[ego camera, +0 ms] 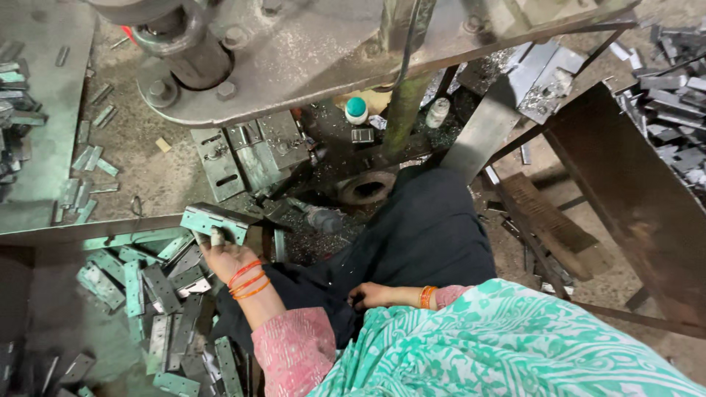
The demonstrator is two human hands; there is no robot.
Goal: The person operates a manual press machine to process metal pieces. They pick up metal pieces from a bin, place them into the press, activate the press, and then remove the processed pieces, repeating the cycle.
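Teal and white patterned cloth fills the lower right of the frame, draped over the person's lap closest to the lens, with a pink sleeve poking out at its left edge. Above it a black trouser leg runs up toward the centre. Across the whole top of the frame sits the heavy grey base of a press machine, bolted and stained, with a dark cylinder at the upper left. At the right edge stands a rusty brown metal bin, and behind it in the upper right corner a heap of grey metal offcuts. Lower left, a pile of flat punched metal plates lies jumbled in a tray, pale green-grey and overlapping one another. More loose plates are scattered on the dusty bench at the left middle. Beneath the machine base sits a block of steel die parts. The left hand, orange bangles at the wrist, is at the left centre with its fingers closed around one metal plate, holding it lifted just above the pile and near the die parts. The right hand rests on the black leg at bottom centre, fingers curled loosely and holding nothing I can see. A small white bottle with a teal cap stands under the machine, centre top
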